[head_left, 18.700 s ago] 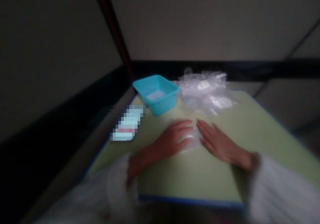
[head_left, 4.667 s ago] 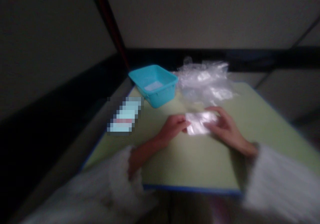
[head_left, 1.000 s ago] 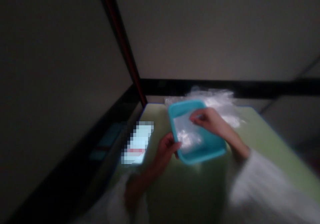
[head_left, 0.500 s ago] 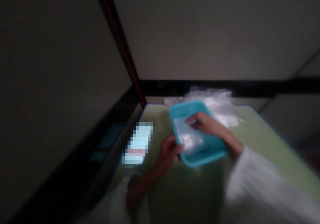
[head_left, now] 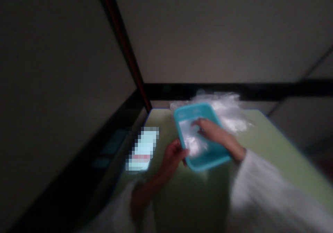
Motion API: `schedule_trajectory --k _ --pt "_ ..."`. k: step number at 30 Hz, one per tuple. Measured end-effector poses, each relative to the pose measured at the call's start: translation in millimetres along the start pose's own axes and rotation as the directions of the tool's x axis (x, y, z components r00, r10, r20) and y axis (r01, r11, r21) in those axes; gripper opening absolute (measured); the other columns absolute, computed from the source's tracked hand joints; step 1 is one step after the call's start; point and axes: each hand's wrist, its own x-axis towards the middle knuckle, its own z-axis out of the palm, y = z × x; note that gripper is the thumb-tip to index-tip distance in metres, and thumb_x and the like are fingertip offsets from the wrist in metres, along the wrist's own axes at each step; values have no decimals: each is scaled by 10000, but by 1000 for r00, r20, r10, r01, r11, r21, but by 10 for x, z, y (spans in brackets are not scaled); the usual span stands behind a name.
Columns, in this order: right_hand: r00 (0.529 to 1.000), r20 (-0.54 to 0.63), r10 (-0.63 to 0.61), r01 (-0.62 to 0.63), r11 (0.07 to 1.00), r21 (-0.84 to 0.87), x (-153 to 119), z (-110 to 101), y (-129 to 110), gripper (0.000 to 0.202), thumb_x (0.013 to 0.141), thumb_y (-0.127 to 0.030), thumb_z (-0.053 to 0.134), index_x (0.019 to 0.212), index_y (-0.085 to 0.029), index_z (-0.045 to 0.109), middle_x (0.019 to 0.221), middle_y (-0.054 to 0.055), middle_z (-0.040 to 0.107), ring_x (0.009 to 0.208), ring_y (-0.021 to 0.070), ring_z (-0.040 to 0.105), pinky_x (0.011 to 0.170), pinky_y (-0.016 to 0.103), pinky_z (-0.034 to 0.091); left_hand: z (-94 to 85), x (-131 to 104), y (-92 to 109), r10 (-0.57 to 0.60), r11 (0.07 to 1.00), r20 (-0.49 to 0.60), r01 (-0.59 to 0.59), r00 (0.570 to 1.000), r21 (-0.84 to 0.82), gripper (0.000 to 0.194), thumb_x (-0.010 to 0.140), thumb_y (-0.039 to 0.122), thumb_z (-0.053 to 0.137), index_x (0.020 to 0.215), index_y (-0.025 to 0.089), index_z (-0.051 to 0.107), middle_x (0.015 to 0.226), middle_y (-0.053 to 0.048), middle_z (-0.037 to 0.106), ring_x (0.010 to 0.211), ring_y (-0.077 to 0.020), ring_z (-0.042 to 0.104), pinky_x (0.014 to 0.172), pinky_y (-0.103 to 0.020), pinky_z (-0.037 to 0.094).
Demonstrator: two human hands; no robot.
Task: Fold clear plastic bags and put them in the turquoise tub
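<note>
A turquoise plastic tray (head_left: 212, 166) is held tilted above the table. My left hand (head_left: 173, 156) grips its near left rim, thumb on top and fingers underneath. Inside the tray lies a clear plastic bag (head_left: 194, 143), shiny under the light. My right hand (head_left: 210, 130) reaches over the tray's right side, its fingers bent and partly apart at the upper part of the bag. Blur hides whether the fingertips touch the plastic.
Behind the tray, a loose heap of clear plastic bags (head_left: 231, 113) lies at the table's far edge. A bright, pixelated phone-like rectangle (head_left: 144, 148) is at the left. The pale green table (head_left: 275, 149) meets a wall (head_left: 221, 35) with a dark lower band.
The tray and both hands have shifted slightly left in view. My right hand has moved slightly left with the tray, still over the bag; my left hand keeps its hold on the rim.
</note>
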Motion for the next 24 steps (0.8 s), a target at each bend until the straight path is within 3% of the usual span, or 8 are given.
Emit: schedule_trajectory --k 13,24 --pt "998 14 61 -61 997 -51 75 -120 -159 199 755 -36 456 869 -137 585 861 73 620 808 192 564 744 300 453 -19 17 20 14 999 2 -14 1000 33 241 642 311 687 681 150 513 534 57 532 402 -50 463 377 -156 375" --pt "986 158 44 -19 988 -156 70 -206 -134 304 771 -32 529 1053 -104 617 1015 108 651 941 205 595 841 306 459 2 25 63 -2 998 17 1 1000 63 223 657 317 656 667 155 504 522 59 516 398 -46 441 385 -154 358"
